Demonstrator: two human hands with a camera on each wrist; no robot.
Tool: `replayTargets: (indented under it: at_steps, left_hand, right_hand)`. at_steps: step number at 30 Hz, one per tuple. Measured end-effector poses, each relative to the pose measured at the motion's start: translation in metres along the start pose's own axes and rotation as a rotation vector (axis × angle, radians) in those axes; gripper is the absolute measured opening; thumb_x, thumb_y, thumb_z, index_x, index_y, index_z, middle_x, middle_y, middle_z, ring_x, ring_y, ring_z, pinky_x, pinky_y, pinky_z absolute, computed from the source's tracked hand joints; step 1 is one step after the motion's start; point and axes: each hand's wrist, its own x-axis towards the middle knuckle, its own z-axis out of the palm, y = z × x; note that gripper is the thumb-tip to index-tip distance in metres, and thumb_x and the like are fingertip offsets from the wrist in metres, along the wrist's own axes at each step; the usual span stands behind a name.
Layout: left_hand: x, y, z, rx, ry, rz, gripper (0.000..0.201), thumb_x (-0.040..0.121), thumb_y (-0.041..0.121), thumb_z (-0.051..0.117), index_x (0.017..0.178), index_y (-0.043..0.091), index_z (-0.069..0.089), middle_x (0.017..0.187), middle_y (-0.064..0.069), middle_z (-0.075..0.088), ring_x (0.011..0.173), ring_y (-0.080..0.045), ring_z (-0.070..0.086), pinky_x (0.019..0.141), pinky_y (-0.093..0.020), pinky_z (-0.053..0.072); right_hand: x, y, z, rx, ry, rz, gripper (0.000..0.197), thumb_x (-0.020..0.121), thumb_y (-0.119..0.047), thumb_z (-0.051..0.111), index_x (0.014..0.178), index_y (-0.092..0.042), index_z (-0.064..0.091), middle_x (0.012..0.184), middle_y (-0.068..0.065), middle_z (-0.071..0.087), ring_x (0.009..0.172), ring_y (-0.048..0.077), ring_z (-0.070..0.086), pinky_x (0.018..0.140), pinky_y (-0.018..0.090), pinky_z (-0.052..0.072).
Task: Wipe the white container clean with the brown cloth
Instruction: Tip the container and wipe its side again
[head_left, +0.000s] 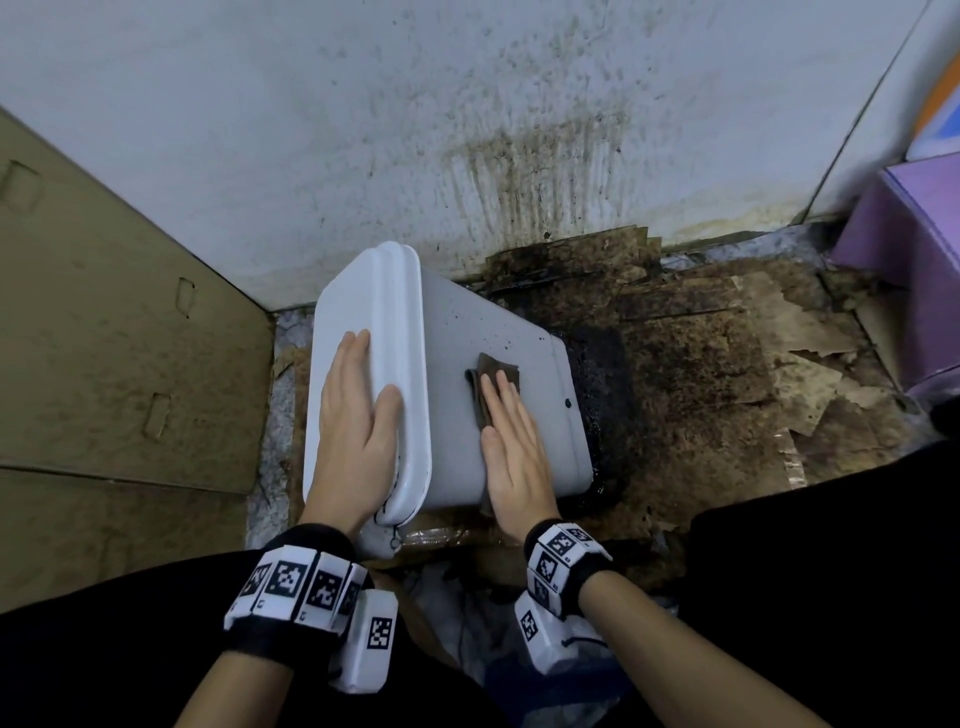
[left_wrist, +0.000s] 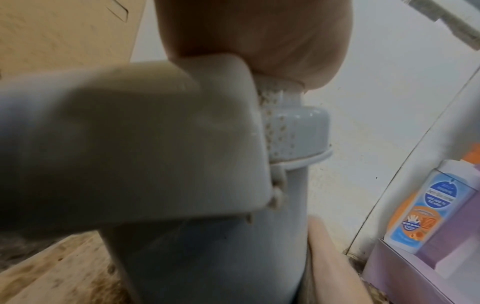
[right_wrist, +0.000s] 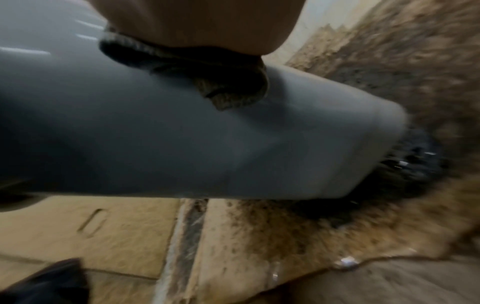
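Note:
The white container (head_left: 457, 322) lies tipped on its side on stained cardboard, its lid end to the left. My left hand (head_left: 358, 415) rests flat on the lid (head_left: 340, 306), fingers straight, thumb over the lid's rim. My right hand (head_left: 511, 441) presses the folded brown cloth (head_left: 493, 374) flat against the container's upturned side. Dark specks dot that side beyond the cloth. The right wrist view shows the cloth (right_wrist: 207, 72) bunched under my palm on the grey-white container (right_wrist: 182, 133). Seen from the left wrist, the lid (left_wrist: 130, 133) fills the left of the picture.
A stained white wall (head_left: 467, 104) stands right behind. Cardboard panels (head_left: 104, 338) close off the left. Dirty, torn cardboard (head_left: 727, 364) covers the floor to the right. A purple box (head_left: 909, 249) sits at the far right, with a sanitizer bottle (left_wrist: 426, 205) beside it.

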Motion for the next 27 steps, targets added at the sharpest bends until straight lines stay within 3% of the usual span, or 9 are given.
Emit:
replayTargets:
  at_steps: [5,8,9,14,18,20,23,27]
  left_hand:
    - [0.000,-0.002,0.000,-0.046,-0.004,0.004,0.064,0.102,0.042,0.033,0.162,0.026,0.015,0.170,0.009,0.012,0.156,-0.004,0.008,0.129,-0.042,0.010]
    - [0.000,0.001,0.001,-0.049,-0.002,0.009,0.064,0.103,0.041,0.035,0.162,0.025,0.017,0.170,0.008,0.014,0.156,-0.005,0.009,0.129,-0.043,0.011]
    - [0.000,0.002,0.001,-0.046,0.000,0.012,0.063,0.103,0.040,0.035,0.162,0.025,0.018,0.170,0.008,0.015,0.156,-0.005,0.010,0.129,-0.042,0.011]
    - [0.000,0.008,0.003,-0.029,0.008,0.014,0.063,0.103,0.037,0.035,0.162,0.022,0.019,0.170,0.006,0.015,0.156,-0.004,0.009,0.126,-0.028,0.007]
    - [0.000,0.004,0.000,-0.008,0.000,-0.006,0.062,0.103,0.037,0.033,0.162,0.025,0.016,0.170,0.005,0.014,0.155,-0.004,0.009,0.125,-0.029,0.006]
    - [0.000,0.003,-0.001,-0.002,-0.005,-0.012,0.063,0.103,0.037,0.032,0.162,0.025,0.016,0.170,0.004,0.014,0.155,-0.004,0.010,0.125,-0.030,0.007]
    - [0.001,0.006,0.001,0.008,0.001,-0.011,0.063,0.102,0.036,0.032,0.162,0.023,0.016,0.170,0.003,0.014,0.155,-0.005,0.010,0.125,-0.029,0.006]
    - [0.001,0.006,0.002,0.021,0.002,-0.008,0.063,0.103,0.036,0.031,0.162,0.024,0.015,0.170,0.004,0.013,0.155,-0.004,0.009,0.125,-0.026,0.005]
  right_hand:
    - [0.003,0.054,-0.006,0.026,0.052,0.229,0.056,0.106,-0.045,0.024,0.160,-0.038,0.015,0.169,-0.013,0.006,0.154,0.000,0.002,0.127,0.032,0.005]
    - [0.005,0.072,-0.013,-0.017,0.035,0.329,0.055,0.110,-0.042,0.020,0.161,-0.022,0.016,0.164,-0.012,-0.001,0.155,0.009,-0.003,0.127,0.031,-0.002]
    - [0.006,0.076,-0.014,-0.018,0.042,0.356,0.057,0.109,-0.045,0.020,0.161,-0.019,0.016,0.165,-0.010,0.001,0.156,0.012,-0.002,0.127,0.032,-0.001]
    - [0.010,0.067,-0.018,0.128,0.058,0.515,0.064,0.105,-0.052,0.034,0.161,-0.030,0.015,0.170,-0.007,0.006,0.155,0.008,0.002,0.127,0.035,-0.001]
    - [0.010,0.044,-0.016,0.167,0.059,0.538,0.061,0.107,-0.046,0.033,0.161,-0.026,0.015,0.170,-0.005,0.003,0.155,0.008,-0.001,0.124,0.029,-0.007]
    - [0.008,0.028,-0.010,0.193,0.081,0.508,0.059,0.107,-0.045,0.033,0.161,-0.028,0.015,0.170,-0.007,0.004,0.155,0.006,-0.002,0.126,0.033,-0.006]
    - [0.001,-0.006,0.001,0.184,0.095,0.429,0.065,0.099,-0.052,0.024,0.160,-0.034,0.015,0.168,-0.014,0.004,0.154,0.003,-0.002,0.126,0.036,-0.002]
    - [-0.008,-0.053,0.012,0.187,0.032,0.226,0.065,0.093,-0.054,0.012,0.157,-0.043,0.009,0.167,-0.019,-0.002,0.151,-0.008,-0.009,0.123,0.025,-0.005]
